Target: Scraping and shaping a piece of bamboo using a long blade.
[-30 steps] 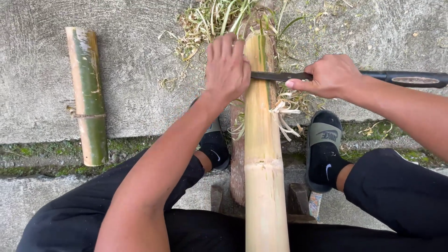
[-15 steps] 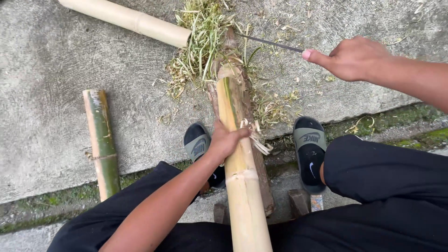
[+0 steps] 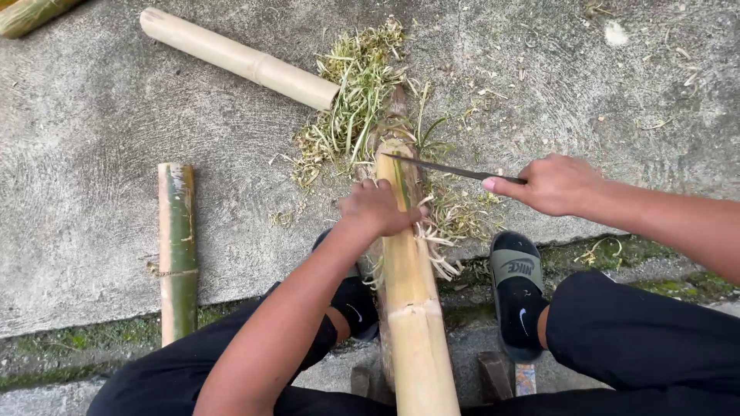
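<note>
A: Biggest first. What's under you?

B: Concrete ground, with a mossy seam at about 8 o'clock. You're seated, black trousers, feet in dark slides.

A: Main piece?

B: Peeled bamboo pole, running from 6 o'clock up to centre frame between your feet, far end resting on a dark wood block. Pale, stripped skin, curls of fibre hanging off it near your left hand.

A: Other bamboo?

B: A second peeled length at 11 o'clock, lying diagonal, well apart from you. A green unpeeled piece at 9 o'clock, upright in frame. Another green end just showing at the top-left corner.

A: Hands?

B: Your left hand is curled over the pole near its far end, fingers wrapped on top, gripping it. Your right hand at 3 o'clock is closed tight round a knife handle, thumb forward.

A: Blade?

B: Knife, thin dark blade, pointing toward 9 o'clock, tip touching the pole's far end just above your left hand.

A: Smallest?

B: Shavings pile, green and straw-coloured, at 12 o'clock around the block.
</note>
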